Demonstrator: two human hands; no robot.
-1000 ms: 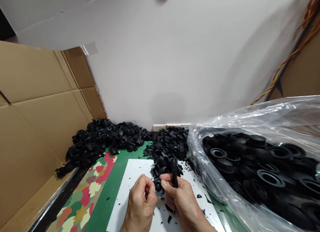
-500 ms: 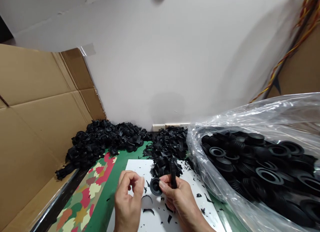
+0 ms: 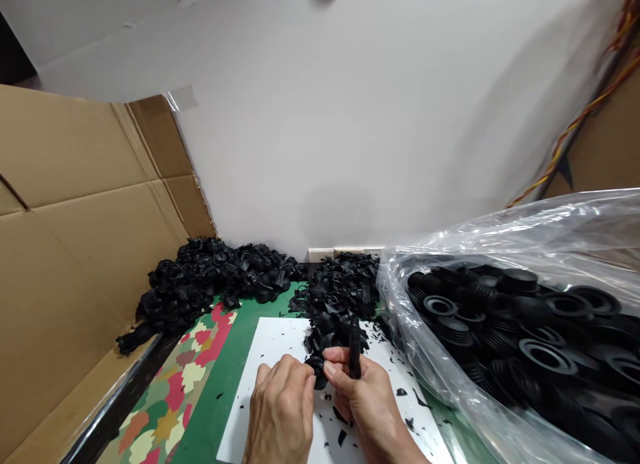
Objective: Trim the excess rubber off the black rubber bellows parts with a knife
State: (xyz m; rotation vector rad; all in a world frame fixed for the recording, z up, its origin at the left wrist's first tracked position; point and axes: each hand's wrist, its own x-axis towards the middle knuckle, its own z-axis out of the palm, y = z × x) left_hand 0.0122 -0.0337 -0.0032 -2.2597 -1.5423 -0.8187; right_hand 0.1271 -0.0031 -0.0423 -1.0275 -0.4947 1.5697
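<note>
Over the white board (image 3: 247,417), both hands meet at a small round black rubber bellows (image 3: 318,372) with a hole in it. My right hand (image 3: 367,394) pinches its right side between thumb and fingertip. A slim black tool (image 3: 355,347) stands upright between the fingers of that same hand; its kind I cannot make out. My left hand (image 3: 283,407) has its fingers closed at the bellows' left edge, partly covering it. Black rubber scraps (image 3: 342,439) lie scattered on the board around the hands.
A clear plastic bag (image 3: 400,317) of black rubber bellows (image 3: 547,356) lies at the right. Heaps of black rubber parts (image 3: 260,271) and trimmings (image 3: 345,277) sit against the wall. Cardboard (image 3: 90,251) rises on the left, beside a patterned strip (image 3: 175,384) on the green surface.
My left hand has moved right and closed on the bellows; before, it was apart from it with its fingers curled. The bellows stays in my right hand and has turned.
</note>
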